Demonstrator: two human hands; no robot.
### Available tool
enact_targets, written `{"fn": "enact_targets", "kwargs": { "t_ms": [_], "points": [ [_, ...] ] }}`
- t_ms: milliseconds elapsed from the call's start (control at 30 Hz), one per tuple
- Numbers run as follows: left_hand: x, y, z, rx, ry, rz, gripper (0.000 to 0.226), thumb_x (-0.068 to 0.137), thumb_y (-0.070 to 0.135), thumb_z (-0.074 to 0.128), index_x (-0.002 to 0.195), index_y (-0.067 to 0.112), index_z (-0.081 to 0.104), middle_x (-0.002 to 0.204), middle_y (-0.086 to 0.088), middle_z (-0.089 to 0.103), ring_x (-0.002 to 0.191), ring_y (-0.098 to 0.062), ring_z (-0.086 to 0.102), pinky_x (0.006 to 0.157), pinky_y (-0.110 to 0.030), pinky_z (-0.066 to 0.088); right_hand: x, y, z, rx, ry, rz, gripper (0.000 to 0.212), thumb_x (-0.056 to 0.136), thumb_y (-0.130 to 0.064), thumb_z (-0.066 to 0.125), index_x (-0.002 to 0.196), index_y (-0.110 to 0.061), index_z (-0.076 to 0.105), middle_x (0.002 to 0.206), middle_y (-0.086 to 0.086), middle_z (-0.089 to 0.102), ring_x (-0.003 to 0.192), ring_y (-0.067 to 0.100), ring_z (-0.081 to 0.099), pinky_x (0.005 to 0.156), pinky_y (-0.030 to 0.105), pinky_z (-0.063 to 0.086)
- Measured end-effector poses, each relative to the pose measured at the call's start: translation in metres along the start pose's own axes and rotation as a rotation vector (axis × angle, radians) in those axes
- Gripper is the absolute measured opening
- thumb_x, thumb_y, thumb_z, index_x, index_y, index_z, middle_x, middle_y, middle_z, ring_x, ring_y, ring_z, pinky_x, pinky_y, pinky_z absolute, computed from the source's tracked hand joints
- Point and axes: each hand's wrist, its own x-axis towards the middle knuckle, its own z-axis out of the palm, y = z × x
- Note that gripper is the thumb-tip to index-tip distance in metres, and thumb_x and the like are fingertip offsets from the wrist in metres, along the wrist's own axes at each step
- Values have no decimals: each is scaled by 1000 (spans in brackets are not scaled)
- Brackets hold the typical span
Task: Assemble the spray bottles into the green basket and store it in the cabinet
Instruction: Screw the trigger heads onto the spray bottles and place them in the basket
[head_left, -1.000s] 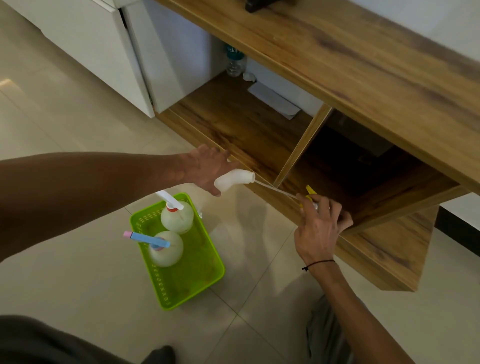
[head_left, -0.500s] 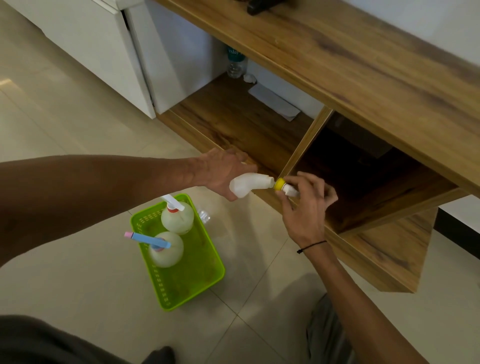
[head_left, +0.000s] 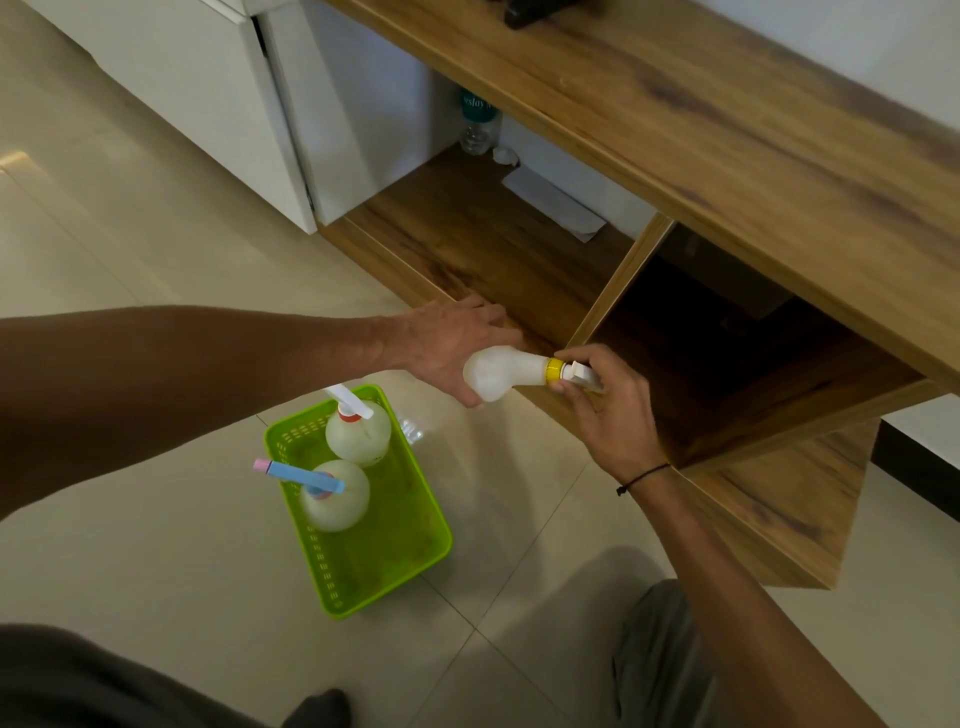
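Left hand (head_left: 457, 345) grips round white plastic spray bottle (head_left: 496, 371) sideways, right hand (head_left: 605, 402) pinches its yellow-collared white sprayer head (head_left: 563, 370), above tiled floor (head_left: 156, 249) beside green plastic basket (head_left: 400, 540).

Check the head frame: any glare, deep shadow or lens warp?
Head view: glare patch on the floor tiles at far left; right cabinet compartment sunk in shadow, contents unreadable; wide-angle bend in the cabinet top; hands and green basket sharp.
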Motion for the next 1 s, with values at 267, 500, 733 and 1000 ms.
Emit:
{"fn": "enact_targets", "kwargs": {
  "t_ms": [267,500,733,1000],
  "points": [
    [2,11,-1,210,183,1,85,60,72,78,134,40,50,116,-1,49,103,-25,52,54,-30,33,7,-9,5,295,78,435,35,97,-42,70,92,-8,63,72,3,78,61,14,78,70,48,67],
    [-4,16,-2,256,319,-34,90,61,65,87,136,33,51,119,-5,42,104,-25,45,51,-28,32,3,-12,13,507,34,475,37,84,-28,87,98,-3,63,73,11,79,62,25,79,63,35,65],
    [-10,23,-4,351,381,0,90,67,60,91,141,25,54,123,-10,44,106,-29,52,50,-25,31,-6,-8,21,733,103,558,37,85,-27,87,105,-6,65,77,16,80,68,33,80,65,39,65],
    [-2,12,-9,-379,402,-20,100,84,81,61,159,22,32,149,-11,38,129,-26,52,88,-41,60,-14,1,12,593,237,502,31,88,-26,85,100,-5,67,71,11,78,59,26,77,60,36,64]
  ]
}}
